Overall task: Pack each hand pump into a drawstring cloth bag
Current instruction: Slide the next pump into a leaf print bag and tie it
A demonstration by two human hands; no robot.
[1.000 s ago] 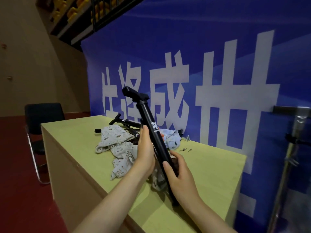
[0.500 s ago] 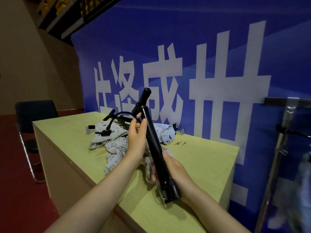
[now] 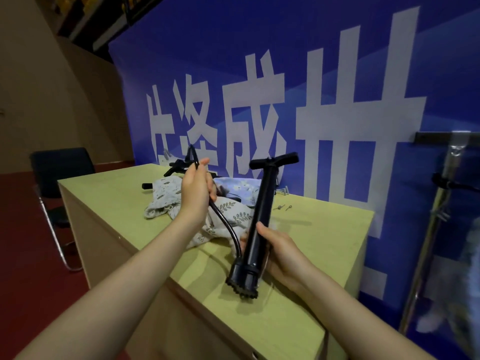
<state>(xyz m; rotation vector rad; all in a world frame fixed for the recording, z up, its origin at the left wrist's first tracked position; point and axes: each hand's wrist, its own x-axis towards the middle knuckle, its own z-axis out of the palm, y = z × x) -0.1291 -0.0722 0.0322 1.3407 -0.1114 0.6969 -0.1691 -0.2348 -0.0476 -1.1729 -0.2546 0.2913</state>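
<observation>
Bags [image 3: 171,197] of printed cloth lie crumpled on the table [image 3: 324,237], contents unclear. Left hand [image 3: 196,188] curls around the pump's hose [image 3: 224,224]. Right hand [image 3: 279,252] grips the pump [image 3: 262,211] low on its barrel, tilted above the table.

The hand pump [image 3: 259,216] I hold is black throughout, as is its hose [image 3: 226,224]. The cloth bags [image 3: 168,196] on my table [image 3: 324,235] are off-white with a small leaf print; one bag [image 3: 241,190] is pale blue with white flowers. The table is yellow-green. The banner [image 3: 285,61] is blue with white characters. The floor [image 3: 26,255] is red.
</observation>
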